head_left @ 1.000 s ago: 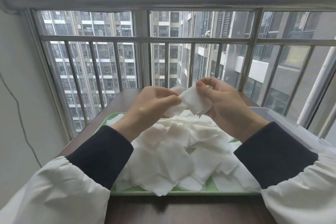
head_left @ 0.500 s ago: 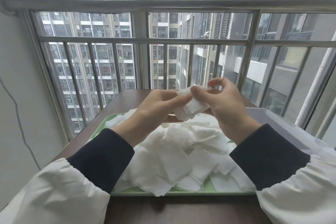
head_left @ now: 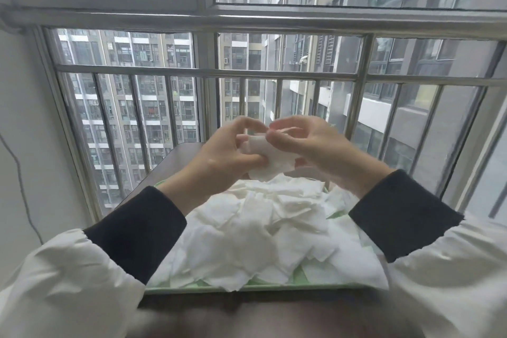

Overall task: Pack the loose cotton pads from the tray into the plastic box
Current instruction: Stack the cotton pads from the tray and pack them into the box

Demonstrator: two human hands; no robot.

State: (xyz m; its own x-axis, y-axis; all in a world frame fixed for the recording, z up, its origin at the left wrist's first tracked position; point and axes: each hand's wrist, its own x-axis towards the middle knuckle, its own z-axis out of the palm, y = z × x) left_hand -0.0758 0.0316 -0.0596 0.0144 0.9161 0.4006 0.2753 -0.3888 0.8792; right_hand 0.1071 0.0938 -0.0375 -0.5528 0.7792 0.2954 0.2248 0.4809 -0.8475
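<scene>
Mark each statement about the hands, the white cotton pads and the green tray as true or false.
1. Both the left hand and the right hand grip a small bunch of white cotton pads in the air. True.
2. The light green plastic tray holds nothing. False: a heap of loose white cotton pads covers it.
3. The tray sits on a dark brown table in front of a window with metal bars. True.
4. The left hand lies flat on the table. False: it is raised above the heap, fingers curled round the bunch.
</scene>
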